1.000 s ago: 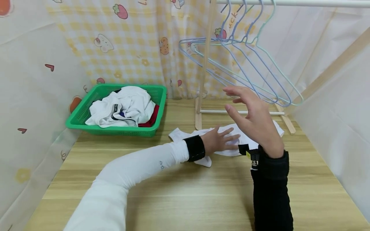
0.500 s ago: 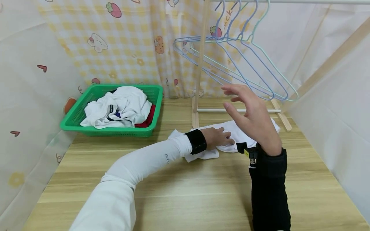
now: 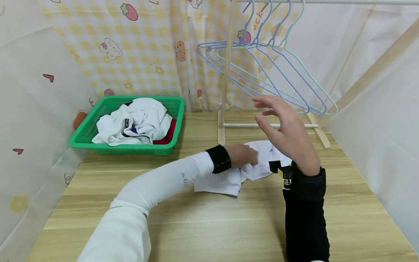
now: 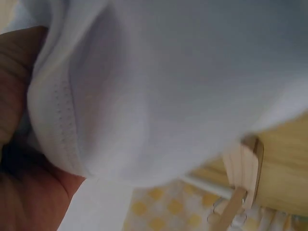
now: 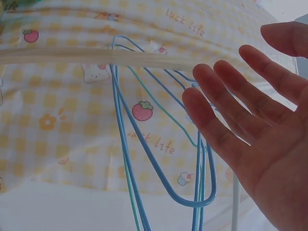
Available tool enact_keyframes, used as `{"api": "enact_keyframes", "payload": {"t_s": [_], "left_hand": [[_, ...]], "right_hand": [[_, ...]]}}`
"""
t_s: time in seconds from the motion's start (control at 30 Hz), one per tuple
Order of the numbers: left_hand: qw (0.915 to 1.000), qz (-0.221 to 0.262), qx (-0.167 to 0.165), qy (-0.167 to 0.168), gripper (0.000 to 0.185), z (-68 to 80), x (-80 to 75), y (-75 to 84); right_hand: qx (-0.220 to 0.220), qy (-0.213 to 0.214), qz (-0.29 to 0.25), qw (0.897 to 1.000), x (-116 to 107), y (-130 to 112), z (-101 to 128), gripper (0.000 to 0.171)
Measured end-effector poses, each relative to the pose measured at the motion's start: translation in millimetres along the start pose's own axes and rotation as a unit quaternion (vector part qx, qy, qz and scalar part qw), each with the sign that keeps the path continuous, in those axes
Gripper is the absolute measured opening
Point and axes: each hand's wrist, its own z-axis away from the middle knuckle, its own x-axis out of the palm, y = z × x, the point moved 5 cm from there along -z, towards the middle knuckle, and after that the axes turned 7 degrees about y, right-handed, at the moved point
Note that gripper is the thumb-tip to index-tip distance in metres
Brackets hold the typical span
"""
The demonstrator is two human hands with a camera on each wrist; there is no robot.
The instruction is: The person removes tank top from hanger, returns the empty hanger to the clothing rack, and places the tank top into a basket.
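Two hands work: the left hand [image 3: 243,154] grips a white garment [image 3: 229,178] bunched on the surface [image 3: 209,225], lying left-to-right; the right hand [image 3: 284,133] hovers above, fingers spread, empty.

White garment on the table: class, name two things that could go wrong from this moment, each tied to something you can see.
1. The left hand grips only one bunched part of the white garment; the loose remainder may drag on the table.
2. The open right hand is raised beside the hangers; a careless reach might knock them.
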Motion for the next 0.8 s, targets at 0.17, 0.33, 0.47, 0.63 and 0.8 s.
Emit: {"api": "enact_keyframes", "payload": {"t_s": [0.17,0.33,0.47,0.63,0.8], "left_hand": [[0.9996,0.014,-0.022,0.014,0.027,9.0,-30.4,-15.8],[0.9971,0.043,-0.035,0.052,0.029,27.3,-81.2,-26.0],[0.9911,0.062,-0.053,0.105,0.025,50.9,-126.3,-34.3],[0.9796,0.055,-0.087,0.173,0.024,82.4,-182.0,-41.1],[0.9605,0.028,-0.135,0.242,0.024,122.4,-233.1,-43.0]], "right_hand": [[0.000,0.006,-0.008,1.000,-2,1,-1,0.042],[0.005,0.015,-0.019,1.000,-4,3,-2,0.041],[0.009,0.027,-0.023,0.999,-8,5,-1,0.040],[0.016,0.039,-0.027,0.999,-12,8,0,0.040],[0.020,0.043,-0.031,0.998,-14,9,0,0.040]]}}
